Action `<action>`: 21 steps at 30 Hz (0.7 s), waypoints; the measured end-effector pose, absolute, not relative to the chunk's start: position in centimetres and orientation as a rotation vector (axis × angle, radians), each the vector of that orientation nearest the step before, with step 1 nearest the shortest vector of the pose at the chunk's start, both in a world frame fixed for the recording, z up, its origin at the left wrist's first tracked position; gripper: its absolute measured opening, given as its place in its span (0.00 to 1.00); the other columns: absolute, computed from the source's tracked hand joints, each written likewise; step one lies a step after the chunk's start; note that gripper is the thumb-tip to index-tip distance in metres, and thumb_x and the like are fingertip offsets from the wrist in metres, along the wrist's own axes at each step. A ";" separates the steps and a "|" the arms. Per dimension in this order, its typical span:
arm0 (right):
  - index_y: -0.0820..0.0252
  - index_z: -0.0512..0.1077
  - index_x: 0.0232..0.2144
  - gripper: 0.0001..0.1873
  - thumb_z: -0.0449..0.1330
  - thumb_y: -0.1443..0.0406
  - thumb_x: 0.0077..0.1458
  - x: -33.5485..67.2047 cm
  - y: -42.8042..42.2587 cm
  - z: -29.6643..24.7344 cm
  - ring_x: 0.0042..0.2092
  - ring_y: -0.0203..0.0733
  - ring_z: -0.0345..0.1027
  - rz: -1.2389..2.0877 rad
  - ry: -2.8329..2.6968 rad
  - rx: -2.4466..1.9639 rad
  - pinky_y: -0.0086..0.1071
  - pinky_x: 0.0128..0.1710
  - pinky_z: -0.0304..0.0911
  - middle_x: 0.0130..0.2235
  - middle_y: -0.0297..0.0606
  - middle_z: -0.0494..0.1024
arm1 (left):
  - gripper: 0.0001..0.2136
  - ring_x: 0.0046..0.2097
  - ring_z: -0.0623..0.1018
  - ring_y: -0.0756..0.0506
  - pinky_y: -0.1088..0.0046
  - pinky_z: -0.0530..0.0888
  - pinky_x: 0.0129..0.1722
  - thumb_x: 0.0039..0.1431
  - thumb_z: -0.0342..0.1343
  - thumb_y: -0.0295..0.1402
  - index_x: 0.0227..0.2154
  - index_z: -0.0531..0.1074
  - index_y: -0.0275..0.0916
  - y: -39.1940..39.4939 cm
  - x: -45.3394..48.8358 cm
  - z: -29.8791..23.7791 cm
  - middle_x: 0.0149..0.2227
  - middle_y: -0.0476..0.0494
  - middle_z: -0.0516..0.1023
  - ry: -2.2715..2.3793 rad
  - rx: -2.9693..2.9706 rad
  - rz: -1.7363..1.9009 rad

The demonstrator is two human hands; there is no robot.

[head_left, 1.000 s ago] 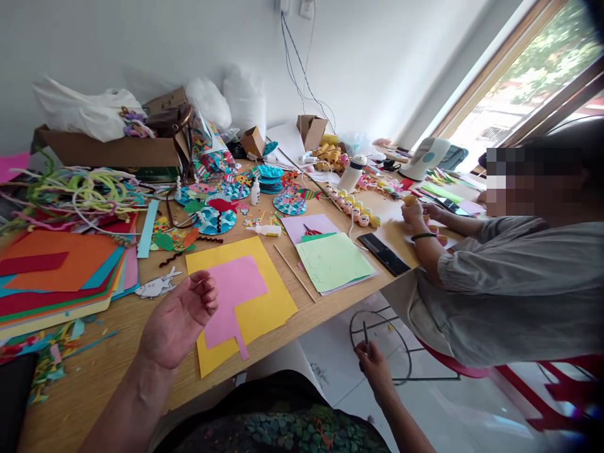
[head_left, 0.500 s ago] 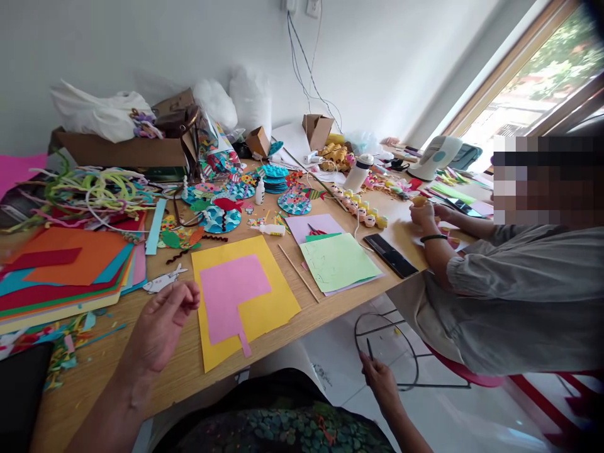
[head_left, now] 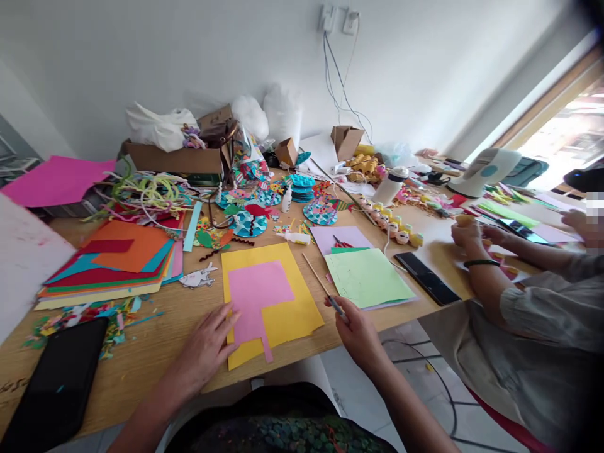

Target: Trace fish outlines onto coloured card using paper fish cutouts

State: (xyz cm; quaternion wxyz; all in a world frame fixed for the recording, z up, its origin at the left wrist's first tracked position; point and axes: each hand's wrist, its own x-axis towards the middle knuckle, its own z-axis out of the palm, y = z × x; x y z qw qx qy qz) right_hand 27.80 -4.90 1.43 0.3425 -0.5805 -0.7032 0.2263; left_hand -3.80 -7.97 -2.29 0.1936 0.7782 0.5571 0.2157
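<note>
My left hand [head_left: 205,345] lies flat with its fingers stretched out at the left edge of a pink paper [head_left: 255,292]. That pink piece rests on a larger yellow sheet [head_left: 302,318] in front of me. In my right hand [head_left: 361,330], held above the table edge right of the yellow sheet, is a slim dark pen [head_left: 338,309]. A thin wooden stick [head_left: 314,270] lies on the table just beyond the pen's tip. To its right, a light green sheet [head_left: 368,277] covers part of a lilac one, with red-handled scissors [head_left: 342,243] behind.
Colored papers [head_left: 127,251] are stacked at left, near paper scraps and a black phone [head_left: 56,377]. Pipe cleaners [head_left: 146,195], decorated discs [head_left: 248,221] and glue bottles [head_left: 298,238] fill the back. At right sit another phone [head_left: 427,277] and a co-worker's hands [head_left: 472,239].
My left hand has come down from the air onto the papers, its fingers straightening. My right hand has risen from below the table edge with the pen. The view has turned left.
</note>
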 end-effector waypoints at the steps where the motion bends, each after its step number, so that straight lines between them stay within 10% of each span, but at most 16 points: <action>1: 0.60 0.72 0.37 0.17 0.49 0.71 0.45 27.1 -4.3 1.5 0.41 0.42 0.70 0.582 -1.904 -1.474 0.33 0.40 0.63 0.40 0.42 0.76 | 0.21 0.56 0.66 0.36 0.55 0.62 0.56 0.50 0.56 0.34 0.50 0.69 0.45 -8.1 -3.7 -2.4 0.57 0.39 0.65 1.584 2.217 0.581; 21: 0.60 0.64 0.17 0.16 0.49 0.61 0.54 23.9 -2.4 0.5 0.23 0.35 0.61 0.647 -2.140 -1.526 0.27 0.23 0.48 0.19 0.35 0.69 | 0.02 0.35 0.75 0.43 0.74 0.69 0.37 0.46 0.60 0.33 0.25 0.76 0.47 -6.5 -9.3 5.0 0.30 0.48 0.79 1.637 1.940 1.164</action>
